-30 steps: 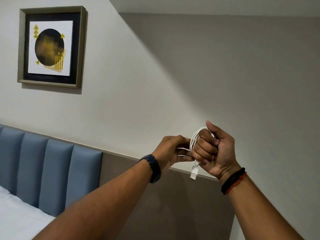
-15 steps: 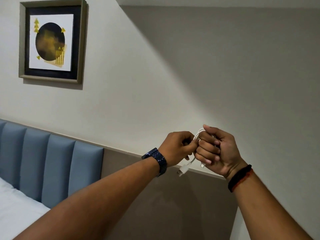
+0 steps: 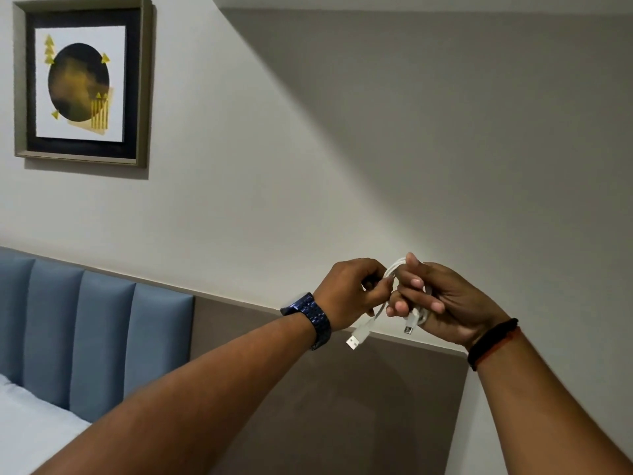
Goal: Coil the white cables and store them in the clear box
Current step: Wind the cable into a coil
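Note:
A white cable (image 3: pixel 390 273) is wound in loops around the fingers of my right hand (image 3: pixel 442 303), held up in front of the wall. My left hand (image 3: pixel 349 293) pinches the cable just left of the loops. The cable's USB plug (image 3: pixel 358 337) dangles below my left hand, and a smaller plug (image 3: pixel 409 328) hangs under my right fingers. The clear box is not in view.
A blue padded headboard (image 3: pixel 96 334) and a white bed corner (image 3: pixel 24 426) lie at the lower left. A brown wall panel (image 3: pixel 342 399) runs behind my forearms. A framed picture (image 3: pixel 80 82) hangs at the upper left.
The USB plug has swung from under my right hand to the left, below my left hand. My left hand has closed in on the loops, and a second small plug now shows.

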